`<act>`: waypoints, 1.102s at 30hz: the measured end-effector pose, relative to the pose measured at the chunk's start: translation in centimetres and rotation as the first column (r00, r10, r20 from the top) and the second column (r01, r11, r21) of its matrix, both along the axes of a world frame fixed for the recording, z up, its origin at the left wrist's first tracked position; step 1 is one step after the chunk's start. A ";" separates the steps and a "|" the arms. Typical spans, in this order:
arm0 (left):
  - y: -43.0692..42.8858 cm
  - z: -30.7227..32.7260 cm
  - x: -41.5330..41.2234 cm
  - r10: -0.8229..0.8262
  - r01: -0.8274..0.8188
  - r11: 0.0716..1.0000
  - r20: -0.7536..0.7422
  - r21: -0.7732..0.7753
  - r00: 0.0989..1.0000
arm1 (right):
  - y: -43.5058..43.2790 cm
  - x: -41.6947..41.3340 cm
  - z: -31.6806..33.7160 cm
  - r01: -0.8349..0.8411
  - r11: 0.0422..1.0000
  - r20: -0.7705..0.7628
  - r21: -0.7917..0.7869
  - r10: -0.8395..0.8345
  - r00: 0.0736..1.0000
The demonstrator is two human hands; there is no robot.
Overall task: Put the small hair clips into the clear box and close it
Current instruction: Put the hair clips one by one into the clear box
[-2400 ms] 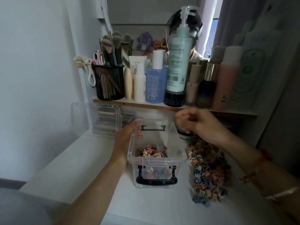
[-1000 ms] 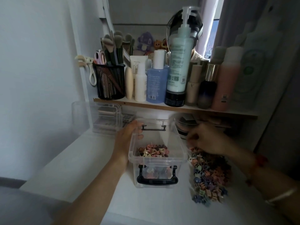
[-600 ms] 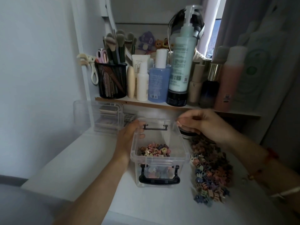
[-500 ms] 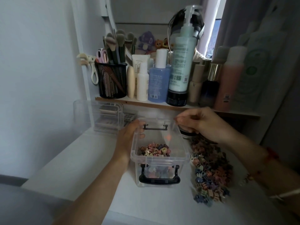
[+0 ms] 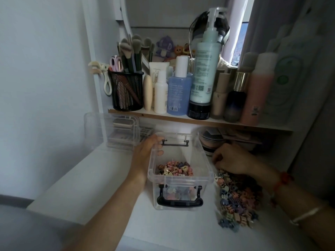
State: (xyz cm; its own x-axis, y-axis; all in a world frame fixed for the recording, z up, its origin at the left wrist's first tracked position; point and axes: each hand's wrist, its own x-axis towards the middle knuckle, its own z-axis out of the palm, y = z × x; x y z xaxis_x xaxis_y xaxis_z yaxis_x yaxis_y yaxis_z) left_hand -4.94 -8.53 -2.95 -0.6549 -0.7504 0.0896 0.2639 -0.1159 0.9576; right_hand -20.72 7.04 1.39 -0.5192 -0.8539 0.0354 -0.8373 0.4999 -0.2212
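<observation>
Right hand [image 5: 230, 158] lowered from above clear box [image 5: 181, 180] onto loose hair clips [image 5: 237, 200], fingers curled, grasp indiscernible; left hand [image 5: 145, 153] fingers grip box rim.

clear box [image 5: 180, 180] centre | clip pile [image 5: 237, 200] right of it | shelf [image 5: 199, 120] behind

Left hand [image 5: 145, 153] grips clear box [image 5: 181, 180]; right hand [image 5: 230, 160] touches clips [image 5: 237, 201].

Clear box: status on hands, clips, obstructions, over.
Left hand grips rim of clear plastic box, open, some small colourful hair clips inside. Right hand on loose clip pile right of box, grasp unclear. Opening unobstructed.
</observation>
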 end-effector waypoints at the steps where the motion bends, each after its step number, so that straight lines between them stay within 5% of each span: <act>1: -0.1 0.0 -0.1 0.005 -0.005 1.000 0.003 0.018 1.000 | 0.0 0.1 0.0 0.004 1.000 0.005 -0.007 -0.004 1.000; 6: -0.2 -0.3 -0.3 0.031 -0.029 0.999 -0.045 0.046 0.998 | -0.3 -0.1 -0.3 0.052 0.997 0.028 -0.065 -0.050 0.998; 9: -0.3 -0.2 -0.3 0.015 -0.013 0.998 -0.045 0.058 0.999 | -0.8 0.5 1.1 0.091 0.921 0.220 -0.378 -0.006 0.976; 11: -0.2 -0.2 -0.3 0.014 -0.013 0.999 -0.032 0.040 0.999 | -0.5 2.0 3.1 0.142 0.792 0.496 -0.593 0.221 0.840; 13: -0.1 -0.2 -0.3 -0.003 0.004 1.000 -0.041 0.024 0.999 | -0.2 2.9 4.6 0.160 0.731 0.574 -0.663 0.359 0.736; 15: -0.1 -0.1 -0.3 0.007 -0.005 0.999 -0.055 0.035 0.998 | -0.1 2.7 4.6 0.111 0.759 0.516 -0.642 0.320 0.794; 18: -0.1 -0.1 -0.2 0.017 -0.013 0.998 -0.063 0.059 0.998 | 0.1 1.0 2.7 0.019 0.926 0.183 -0.376 0.054 0.982; 20: 0.1 -0.1 -0.1 0.003 -0.001 1.000 -0.064 0.030 0.998 | 0.5 0.2 1.2 -0.009 0.991 0.040 -0.131 0.015 0.999; 23: 0.1 0.0 -0.1 0.029 -0.027 0.999 -0.058 0.029 0.998 | 0.7 0.0 0.2 -0.007 1.000 -0.024 0.002 0.007 1.000; 30: 0.2 -0.2 -0.1 0.021 -0.022 0.999 -0.033 -0.030 0.999 | 0.0 -0.2 -0.2 0.016 1.000 -0.068 -0.024 -0.018 0.998; 33: -0.2 -0.1 -0.2 0.040 -0.038 0.998 -0.049 0.040 0.998 | -0.3 1.0 1.5 0.066 0.921 0.222 -0.383 0.023 0.975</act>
